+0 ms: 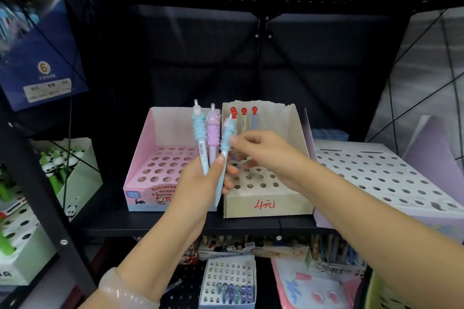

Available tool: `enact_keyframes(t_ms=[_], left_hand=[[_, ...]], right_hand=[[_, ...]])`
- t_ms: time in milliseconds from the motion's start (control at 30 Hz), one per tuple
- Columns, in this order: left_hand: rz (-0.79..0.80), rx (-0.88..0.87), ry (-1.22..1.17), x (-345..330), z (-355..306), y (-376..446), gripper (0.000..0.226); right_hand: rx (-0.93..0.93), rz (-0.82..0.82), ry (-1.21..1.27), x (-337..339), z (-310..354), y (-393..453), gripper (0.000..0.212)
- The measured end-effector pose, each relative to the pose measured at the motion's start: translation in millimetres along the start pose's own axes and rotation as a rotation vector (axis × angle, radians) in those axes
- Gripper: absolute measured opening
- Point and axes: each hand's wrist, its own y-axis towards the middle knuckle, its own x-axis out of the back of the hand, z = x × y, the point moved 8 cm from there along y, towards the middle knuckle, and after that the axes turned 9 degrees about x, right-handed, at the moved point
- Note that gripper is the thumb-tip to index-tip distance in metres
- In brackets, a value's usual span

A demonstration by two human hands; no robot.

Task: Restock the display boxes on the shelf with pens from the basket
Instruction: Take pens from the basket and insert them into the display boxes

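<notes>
Left hand (198,183): centre frame, fingers curled around three pens (212,138), held upright.
Right hand (253,148): fingertips pinching the rightmost pen's top.
Pink box (140,158): behind the hands.

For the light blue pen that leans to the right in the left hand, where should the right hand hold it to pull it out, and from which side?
Grip the light blue pen on its ribbed soft sleeve, just below the animal top, coming from the right, where the right hand already pinches it. The left hand covers the smooth lower barrel, and two other pens stand close on its left, so only the upper right side is free.
</notes>
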Motion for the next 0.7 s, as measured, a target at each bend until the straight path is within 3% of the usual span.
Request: enact_keyframes(t_ms=[67, 200, 333, 500, 567, 700], left_hand=[[0.01, 0.002, -0.007, -6.5, 0.6, -0.4, 0.017], [0.066, 0.083, -0.092, -20.4, 4.7, -2.3, 0.016], [0.072, 0.092, -0.033, -32.3, 0.1, -2.4, 0.017], [0.121, 0.035, 0.022, -64.0, -7.1, 1.9, 0.017], [0.143, 0.038, 0.031, -78.0, -5.6, 4.0, 0.017], [0.17, 0.026, 0.083, -94.4, 0.9, 9.7, 0.017]], right_hand=[[-0.011, 0.034, 0.089, -7.3, -2.5, -6.4, 0.02], [-0.023, -0.129, 0.136, 12.5, -8.5, -11.6, 0.016], [0.015, -0.427, 0.212, 75.3, -6.2, -18.8, 0.017], [0.096, -0.858, -0.122, 185.8, -7.0, -48.5, 0.016], [0.066, -0.854, -0.282, 203.6, -16.7, -50.9, 0.017], [-0.049, -0.678, -0.5, 197.2, -45.5, -38.5, 0.015]])
